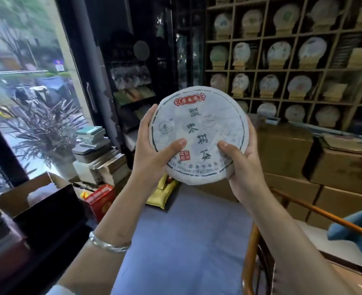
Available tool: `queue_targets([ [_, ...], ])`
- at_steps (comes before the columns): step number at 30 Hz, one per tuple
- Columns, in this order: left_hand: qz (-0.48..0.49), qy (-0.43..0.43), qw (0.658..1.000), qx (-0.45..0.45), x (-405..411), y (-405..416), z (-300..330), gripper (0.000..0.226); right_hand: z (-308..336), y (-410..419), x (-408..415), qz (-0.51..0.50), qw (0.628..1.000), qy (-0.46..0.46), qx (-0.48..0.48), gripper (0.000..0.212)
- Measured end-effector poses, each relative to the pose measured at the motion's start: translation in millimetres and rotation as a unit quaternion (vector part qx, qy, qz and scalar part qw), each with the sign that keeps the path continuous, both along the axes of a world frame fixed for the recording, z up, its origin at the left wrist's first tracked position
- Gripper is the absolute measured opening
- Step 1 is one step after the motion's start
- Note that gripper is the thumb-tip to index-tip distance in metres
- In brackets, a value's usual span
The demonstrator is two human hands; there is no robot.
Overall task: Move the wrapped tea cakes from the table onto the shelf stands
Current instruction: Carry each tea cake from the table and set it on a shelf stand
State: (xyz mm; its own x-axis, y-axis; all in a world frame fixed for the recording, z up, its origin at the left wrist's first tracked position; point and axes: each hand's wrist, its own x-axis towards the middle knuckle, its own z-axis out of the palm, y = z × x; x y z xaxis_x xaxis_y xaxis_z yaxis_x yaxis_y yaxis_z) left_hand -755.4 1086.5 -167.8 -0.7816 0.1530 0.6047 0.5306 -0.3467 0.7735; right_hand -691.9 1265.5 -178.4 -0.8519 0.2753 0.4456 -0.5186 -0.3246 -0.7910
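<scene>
The wrapped tea cake (199, 135) sits at the centre of the view, held up in the air face-on, tilted slightly so its top leans toward one o'clock. Its white paper wrapper carries a red cartouche at the top with small pale characters too fine to read surely, a column of large dark green Chinese characters down the middle, a round leaf logo at nine o'clock on the face, a small red seal stamp near six o'clock, and Latin lettering curving along the lower rim that reads in part "YUNNAN"; the rest is blurred.

The left hand (152, 154) grips the cake's edge from eight o'clock, fingers curled behind the rim and the thumb pressed flat on the printed face. The right hand (243, 160) grips the edge from four o'clock in the same way, thumb on the front, fingers wrapped behind. A silver bangle (109, 244) circles the left wrist.

Below the cake, at six o'clock, lies a table with a blue-grey cloth (186, 241). At one to two o'clock stands a wooden grid shelf (290, 70), its compartments holding other wrapped cakes upright on small wooden stands (267, 93). Cardboard boxes (286, 150) stack at three o'clock, and a potted plant (45, 128) stands by the window at nine o'clock.
</scene>
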Motion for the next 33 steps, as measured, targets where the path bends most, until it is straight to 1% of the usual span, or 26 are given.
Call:
queue_targets([
  [4,0.010,0.010,1.000,0.016,-42,-57,8,0.084,7,-43,-54,0.050,0.999,-0.009,-0.016,0.059],
  [7,0.021,0.008,1.000,0.020,-73,-76,8,0.085,10,-58,-90,0.072,0.997,-0.016,-0.001,0.054],
  [11,0.016,-0.008,0.999,0.039,-116,-83,-1,0.085,10,-65,-137,0.073,0.997,-0.019,0.017,0.060],
  [14,0.019,-0.012,0.999,0.028,-155,-78,-3,0.083,4,-60,-177,0.073,0.997,-0.017,0.015,0.068],
  [16,0.004,-0.018,0.999,0.030,-187,-68,-4,0.084,-1,-52,-207,0.057,0.998,-0.015,0.020,0.075],
  [19,-0.014,-0.019,0.999,0.028,-242,-39,-4,0.086,-5,-25,-260,0.042,0.999,-0.010,0.015,0.080],
  [23,-0.053,-0.022,0.998,0.020,-326,24,7,0.086,0,33,-331,0.003,1.000,-0.007,0.004,0.078],
  [28,-0.118,-0.018,0.993,0.011,-421,121,21,0.085,13,122,-401,-0.072,0.997,0.006,0.011,0.074],
  [31,-0.154,-0.005,0.988,0.002,-466,172,27,0.086,16,166,-431,-0.122,0.992,0.019,0.028,0.068],
  [33,-0.183,-0.004,0.983,0.001,-491,207,31,0.085,17,195,-446,-0.163,0.986,0.023,0.038,0.070],
])
